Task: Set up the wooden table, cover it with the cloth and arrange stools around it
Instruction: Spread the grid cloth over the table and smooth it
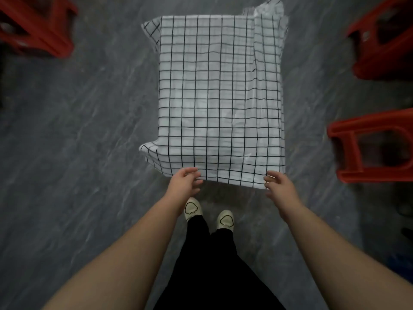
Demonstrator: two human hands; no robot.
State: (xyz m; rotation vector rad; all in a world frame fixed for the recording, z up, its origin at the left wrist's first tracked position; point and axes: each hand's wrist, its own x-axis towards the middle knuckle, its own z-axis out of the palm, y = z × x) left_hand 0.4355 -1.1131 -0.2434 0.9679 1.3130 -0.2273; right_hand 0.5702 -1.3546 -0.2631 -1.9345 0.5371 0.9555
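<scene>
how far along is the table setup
Done: the checked cloth lies over the table, which is hidden beneath. In hand: the left hand and right hand are at its near edge, seemingly adjusting it; grip unclear. Left: three red stools sit apart on the floor, not yet drawn up round it.

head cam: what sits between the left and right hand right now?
The near hem of the checked cloth spans the gap between the left hand and the right hand, with grey floor just below it. Head view only.
</scene>
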